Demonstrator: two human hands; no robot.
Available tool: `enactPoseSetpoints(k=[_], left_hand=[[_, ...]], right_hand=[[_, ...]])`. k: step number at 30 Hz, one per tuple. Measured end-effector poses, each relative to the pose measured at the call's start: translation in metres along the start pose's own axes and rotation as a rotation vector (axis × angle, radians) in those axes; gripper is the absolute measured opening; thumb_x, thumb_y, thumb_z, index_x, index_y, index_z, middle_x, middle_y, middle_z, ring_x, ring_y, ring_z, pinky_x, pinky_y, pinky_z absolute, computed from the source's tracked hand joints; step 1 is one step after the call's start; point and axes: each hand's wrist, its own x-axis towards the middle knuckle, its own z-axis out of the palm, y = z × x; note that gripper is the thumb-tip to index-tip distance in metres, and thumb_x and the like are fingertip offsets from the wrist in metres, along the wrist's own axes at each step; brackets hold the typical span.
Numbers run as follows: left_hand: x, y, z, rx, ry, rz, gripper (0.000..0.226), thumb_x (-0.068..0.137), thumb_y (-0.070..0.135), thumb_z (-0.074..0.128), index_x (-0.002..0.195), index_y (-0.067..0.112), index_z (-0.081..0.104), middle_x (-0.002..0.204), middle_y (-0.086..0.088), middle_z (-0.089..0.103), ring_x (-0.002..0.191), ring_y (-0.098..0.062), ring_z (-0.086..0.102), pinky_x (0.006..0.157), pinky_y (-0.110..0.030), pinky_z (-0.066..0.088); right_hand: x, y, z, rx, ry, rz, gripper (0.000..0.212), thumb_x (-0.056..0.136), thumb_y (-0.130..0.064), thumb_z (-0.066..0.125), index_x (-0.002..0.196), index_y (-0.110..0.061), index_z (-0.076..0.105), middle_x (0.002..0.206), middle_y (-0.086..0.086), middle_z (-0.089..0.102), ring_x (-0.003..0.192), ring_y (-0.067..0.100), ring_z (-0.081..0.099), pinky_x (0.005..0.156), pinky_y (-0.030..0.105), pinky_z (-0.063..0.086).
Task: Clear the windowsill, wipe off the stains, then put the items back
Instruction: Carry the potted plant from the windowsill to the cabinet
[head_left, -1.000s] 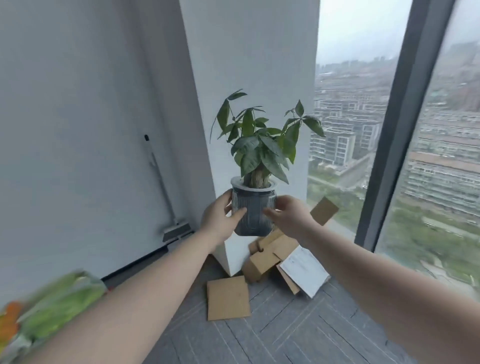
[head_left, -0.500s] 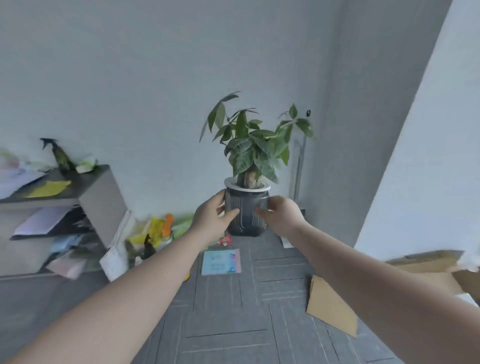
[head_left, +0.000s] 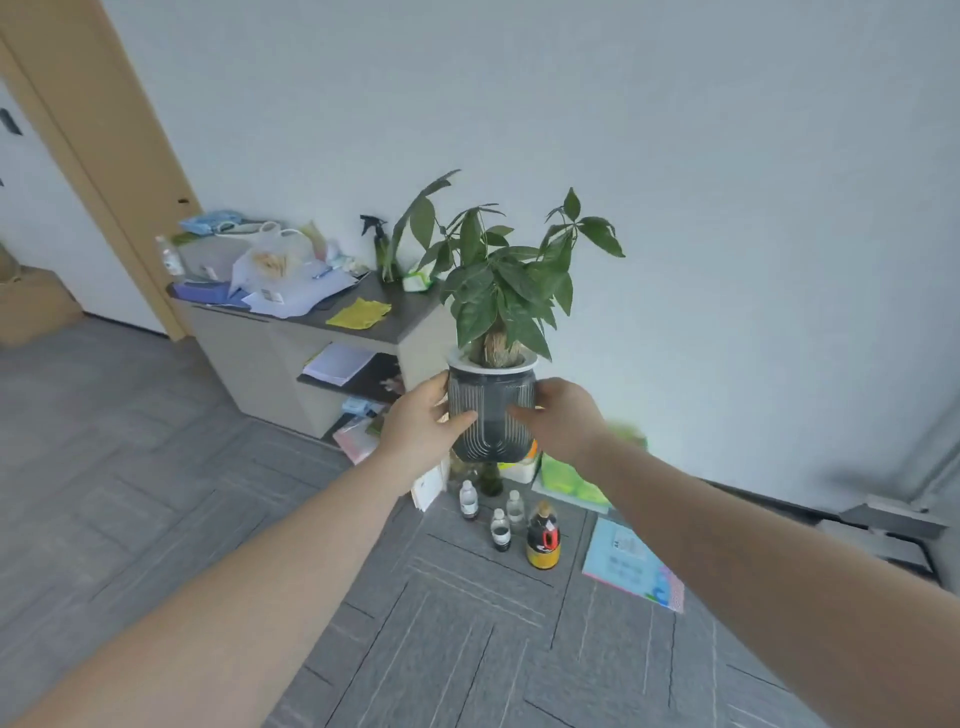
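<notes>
Both hands' fingers still clasp potted plant (head_left: 491, 410); bottles (head_left: 543, 535) now below.

No legible text anywhere. Red-and-black label on dark sauce bottle (head_left: 543, 535) on floor: print too blurred to read. Light-blue printed sheet (head_left: 631, 565) beside it: marks visible, unreadable. Small label on white plastic bag (head_left: 271, 295) atop cabinet: barcode-like lines, nothing decipherable.
</notes>
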Motion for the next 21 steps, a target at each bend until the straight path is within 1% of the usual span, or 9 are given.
enactPoseSetpoints(k=[2,4,8,12,13,15,17,19,21], left_hand=[[0.025,-0.017,-0.027,-0.007,0.045,-0.033,0.048,0.082,0.011,0.07,0.127,0.023,0.057,0.122,0.006,0.066,0.114,-0.012,0.062,0.099,-0.028,0.048],[0.049,-0.032,-0.054,-0.021,0.085,-0.055,0.048,0.083,0.006,0.069,0.128,0.019,0.057,0.119,0.008,0.065,0.11,-0.009,0.063,0.092,-0.016,0.047],[0.105,-0.067,-0.105,-0.012,0.134,-0.063,0.043,0.083,0.005,0.068,0.123,0.02,0.06,0.111,0.01,0.067,0.099,-0.006,0.065,0.095,-0.025,0.048],[0.175,-0.113,-0.162,-0.001,0.141,-0.036,0.048,0.084,0.003,0.067,0.129,0.013,0.057,0.118,0.005,0.065,0.104,-0.007,0.063,0.078,0.001,0.041],[0.196,-0.123,-0.177,-0.001,0.132,-0.025,0.049,0.084,0.003,0.067,0.131,0.014,0.056,0.119,0.006,0.064,0.105,-0.005,0.061,0.075,0.004,0.04],[0.24,-0.142,-0.206,-0.007,0.109,-0.017,0.051,0.085,0.005,0.067,0.133,0.015,0.054,0.122,0.006,0.063,0.108,-0.005,0.06,0.076,0.003,0.04],[0.28,-0.16,-0.231,-0.005,0.086,-0.013,0.049,0.085,0.007,0.068,0.131,0.017,0.056,0.123,0.007,0.064,0.111,-0.007,0.061,0.085,-0.007,0.041],[0.318,-0.174,-0.252,0.016,0.068,-0.009,0.045,0.085,0.008,0.068,0.127,0.019,0.059,0.115,0.011,0.064,0.107,-0.004,0.06,0.088,-0.015,0.041],[0.357,-0.186,-0.267,0.04,0.056,-0.005,0.043,0.084,0.01,0.069,0.125,0.02,0.06,0.109,0.014,0.062,0.102,-0.003,0.059,0.088,-0.018,0.04]], right_hand=[[0.038,-0.017,0.027,-0.011,-0.052,-0.028,0.024,0.086,-0.03,0.063,0.097,-0.01,0.069,0.09,0.009,0.072,0.081,0.027,0.062,0.072,0.034,0.049],[0.074,-0.036,0.052,-0.034,-0.098,-0.049,0.025,0.087,-0.031,0.064,0.098,-0.009,0.069,0.089,0.008,0.07,0.079,0.025,0.06,0.068,0.029,0.045],[0.141,-0.073,0.102,-0.047,-0.124,-0.092,0.025,0.087,-0.03,0.064,0.102,-0.01,0.068,0.086,0.006,0.066,0.077,0.023,0.057,0.067,0.026,0.041],[0.211,-0.109,0.161,-0.058,-0.105,-0.107,0.027,0.087,-0.029,0.065,0.103,-0.008,0.069,0.095,0.008,0.071,0.086,0.027,0.062,0.072,0.03,0.046],[0.23,-0.119,0.175,-0.059,-0.093,-0.101,0.027,0.086,-0.029,0.064,0.102,-0.009,0.07,0.095,0.009,0.072,0.087,0.027,0.063,0.074,0.031,0.047],[0.27,-0.141,0.199,-0.07,-0.067,-0.089,0.026,0.086,-0.03,0.064,0.102,-0.009,0.07,0.094,0.008,0.072,0.083,0.025,0.06,0.072,0.029,0.045],[0.307,-0.161,0.22,-0.076,-0.051,-0.085,0.025,0.087,-0.028,0.064,0.102,-0.01,0.07,0.089,0.004,0.069,0.079,0.022,0.057,0.069,0.027,0.042],[0.341,-0.177,0.237,-0.064,-0.041,-0.065,0.023,0.088,-0.027,0.064,0.103,-0.011,0.07,0.088,0.002,0.067,0.079,0.021,0.056,0.069,0.026,0.042],[0.376,-0.188,0.251,-0.072,-0.028,-0.043,0.025,0.088,-0.027,0.064,0.105,-0.011,0.07,0.095,0.005,0.069,0.083,0.023,0.058,0.071,0.028,0.044]])
